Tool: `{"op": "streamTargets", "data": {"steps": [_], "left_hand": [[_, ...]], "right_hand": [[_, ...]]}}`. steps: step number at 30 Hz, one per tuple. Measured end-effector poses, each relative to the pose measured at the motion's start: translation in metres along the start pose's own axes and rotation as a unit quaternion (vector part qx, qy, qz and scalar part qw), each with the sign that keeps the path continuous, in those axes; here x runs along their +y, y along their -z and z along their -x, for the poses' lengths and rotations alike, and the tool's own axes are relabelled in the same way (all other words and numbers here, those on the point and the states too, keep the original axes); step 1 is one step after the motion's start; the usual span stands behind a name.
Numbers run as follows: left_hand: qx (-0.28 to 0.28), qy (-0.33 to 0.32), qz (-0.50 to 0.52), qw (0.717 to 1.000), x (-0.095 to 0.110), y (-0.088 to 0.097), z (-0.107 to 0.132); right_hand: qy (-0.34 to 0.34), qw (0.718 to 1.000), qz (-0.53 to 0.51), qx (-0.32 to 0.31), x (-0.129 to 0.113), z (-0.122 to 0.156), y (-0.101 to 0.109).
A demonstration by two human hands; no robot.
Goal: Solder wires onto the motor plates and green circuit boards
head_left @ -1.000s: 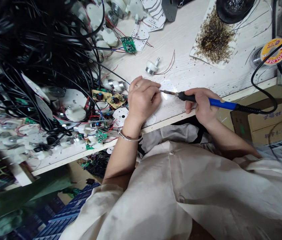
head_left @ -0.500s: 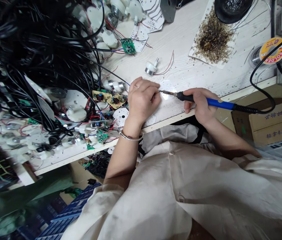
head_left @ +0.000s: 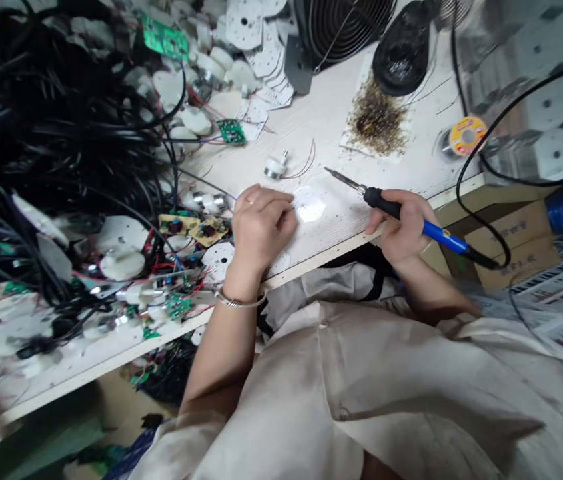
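Observation:
My right hand (head_left: 404, 223) is closed around a soldering iron (head_left: 396, 207) with a blue and black handle. The iron's bare metal tip points up and left, above the bench and apart from my left hand. My left hand (head_left: 264, 223) rests on the bench with its fingers curled together; what they pinch is hidden. A black cable with a blue wire end runs in behind it. Beside its fingertips lies a shiny white octagonal board (head_left: 311, 203). Just beyond is a small white motor piece (head_left: 276, 165) with thin red wires.
Black cables (head_left: 71, 120) are heaped at the left, among white discs, motors and circuit boards. A green circuit board (head_left: 231, 131) lies behind. Dark solder crumbs (head_left: 378, 120) cover a card by a black dish (head_left: 404, 50). A solder spool (head_left: 466, 137) stands at the right near the iron's cord.
The soldering iron's tip has lifted away from my left fingers, up and to the right. My left hand stays curled by the white board. The camera view has shifted.

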State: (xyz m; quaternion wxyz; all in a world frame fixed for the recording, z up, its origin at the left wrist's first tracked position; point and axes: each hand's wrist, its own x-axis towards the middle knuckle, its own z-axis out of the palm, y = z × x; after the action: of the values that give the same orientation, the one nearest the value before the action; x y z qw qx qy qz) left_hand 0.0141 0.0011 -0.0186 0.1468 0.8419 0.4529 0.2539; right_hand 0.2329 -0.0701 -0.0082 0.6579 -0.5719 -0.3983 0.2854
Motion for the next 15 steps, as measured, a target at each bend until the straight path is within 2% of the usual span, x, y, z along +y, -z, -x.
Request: {"op": "streamTargets", "data": {"steps": [3, 7, 11, 15], "left_hand": [[0.011, -0.026, -0.001, 1.0, -0.003, 0.0, 0.001], [-0.027, -0.06, -0.024, 0.998, -0.003, 0.013, 0.006], [-0.102, -0.095, -0.064, 0.988, 0.0, 0.041, 0.012], [-0.142, -0.128, -0.084, 0.978, 0.003, 0.062, 0.013]], "right_hand": [[0.06, 0.995, 0.011, 0.085, 0.004, -0.019, 0.014], [0.052, 0.987, 0.048, 0.147, 0.022, -0.044, 0.028], [0.027, 0.986, 0.067, 0.152, 0.036, -0.053, 0.032], [0.009, 0.987, 0.098, 0.13, 0.039, -0.055, 0.032]]}}
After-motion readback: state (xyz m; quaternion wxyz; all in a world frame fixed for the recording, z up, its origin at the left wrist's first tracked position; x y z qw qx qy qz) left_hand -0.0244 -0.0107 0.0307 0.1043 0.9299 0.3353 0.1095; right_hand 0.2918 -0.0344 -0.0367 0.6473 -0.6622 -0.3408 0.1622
